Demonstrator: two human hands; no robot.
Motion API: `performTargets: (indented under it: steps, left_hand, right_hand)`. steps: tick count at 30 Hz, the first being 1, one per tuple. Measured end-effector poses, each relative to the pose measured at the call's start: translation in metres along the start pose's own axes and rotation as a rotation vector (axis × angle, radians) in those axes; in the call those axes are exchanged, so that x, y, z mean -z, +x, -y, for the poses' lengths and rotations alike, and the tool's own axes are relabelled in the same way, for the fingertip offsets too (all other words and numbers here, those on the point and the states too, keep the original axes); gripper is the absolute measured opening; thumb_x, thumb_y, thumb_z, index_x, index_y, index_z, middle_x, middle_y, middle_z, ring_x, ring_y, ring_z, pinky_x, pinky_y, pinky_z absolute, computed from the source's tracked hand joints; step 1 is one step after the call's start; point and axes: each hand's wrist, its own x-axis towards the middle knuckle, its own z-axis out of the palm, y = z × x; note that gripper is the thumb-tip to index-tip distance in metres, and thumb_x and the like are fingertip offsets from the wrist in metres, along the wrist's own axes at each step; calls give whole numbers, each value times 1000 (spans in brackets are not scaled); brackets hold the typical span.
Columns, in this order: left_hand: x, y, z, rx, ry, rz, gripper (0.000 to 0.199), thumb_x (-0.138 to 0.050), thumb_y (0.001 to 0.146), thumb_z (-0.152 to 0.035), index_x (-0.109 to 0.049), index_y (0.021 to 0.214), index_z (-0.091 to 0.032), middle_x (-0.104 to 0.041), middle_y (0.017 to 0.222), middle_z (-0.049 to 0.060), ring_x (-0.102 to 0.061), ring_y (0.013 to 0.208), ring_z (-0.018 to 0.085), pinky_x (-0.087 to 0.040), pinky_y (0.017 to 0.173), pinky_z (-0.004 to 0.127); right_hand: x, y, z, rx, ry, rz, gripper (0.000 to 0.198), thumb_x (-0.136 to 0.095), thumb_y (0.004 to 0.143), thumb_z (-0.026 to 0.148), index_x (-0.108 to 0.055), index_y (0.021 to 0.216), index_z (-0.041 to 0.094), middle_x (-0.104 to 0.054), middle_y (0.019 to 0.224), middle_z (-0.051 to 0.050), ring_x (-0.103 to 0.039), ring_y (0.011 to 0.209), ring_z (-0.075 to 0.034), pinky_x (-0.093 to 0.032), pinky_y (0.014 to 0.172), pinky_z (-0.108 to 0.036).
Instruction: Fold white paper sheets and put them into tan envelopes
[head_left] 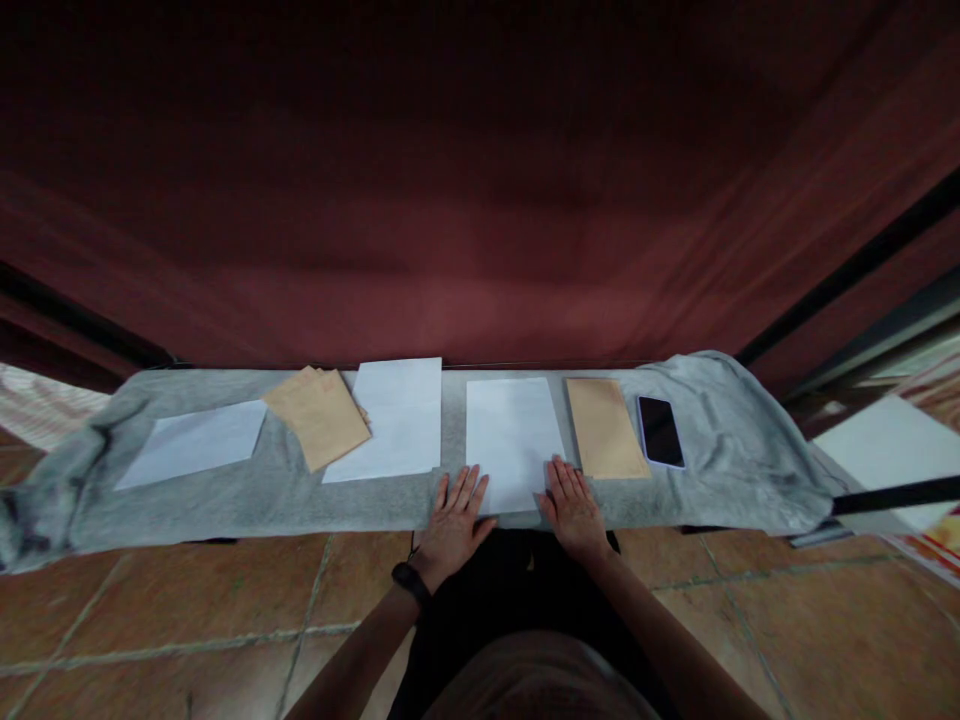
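Note:
A white sheet of paper (514, 435) lies flat on the grey cloth in front of me. My left hand (454, 520) rests palm down at its lower left corner, fingers stretched out, with a dark band on the wrist. At the lower right corner lies my right hand (574, 510), also flat, its fingertips touching the sheet's edge. Neither hand grips anything. Just right of the sheet is a brown envelope (606, 428). To the left lies another stretch of white paper (401, 420), partly covered by several brown envelopes (322, 415).
The grey cloth (300, 510) covers a narrow table against a dark red curtain (480, 250). A phone (661, 432) lies right of the single envelope. Another white sheet (195, 442) is at the far left. A white panel (892, 450) and a black bar (900, 497) stand off the right end.

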Motion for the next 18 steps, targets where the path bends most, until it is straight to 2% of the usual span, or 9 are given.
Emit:
performTargets:
  steps: [4,10,15,18]
  left_hand:
    - [6,1,-3,-4,-35,55,58,-55,94,-36,-47,147,-17,-43,157,13,-35,148,29,-25,123,53]
    - [19,10,-11,-7,-27,195,53,-56,90,-26,-54,141,-12,-49,151,17,-43,143,28,-32,119,46]
    - [32,18,-11,-29,-49,228,46,-53,91,-15,-57,136,-10,-53,148,18,-48,139,28,-36,117,44]
    - [38,22,-7,-24,-141,206,39,-48,93,-11,-62,129,-13,-62,139,15,-56,131,25,-40,114,40]
  right_hand:
    - [5,-5,-6,80,8,-1,64,-42,103,42,-30,156,8,-38,159,-19,-37,147,-31,-35,118,-48]
    - [9,-11,-9,111,53,17,63,-45,102,42,-34,155,9,-37,159,-19,-36,147,-31,-36,118,-48]
    - [13,-12,-10,101,106,57,60,-48,101,42,-40,152,11,-39,158,-17,-37,146,-30,-36,119,-49]
    - [17,-10,-11,76,180,74,57,-51,99,40,-44,150,14,-43,156,-16,-39,145,-30,-37,119,-49]
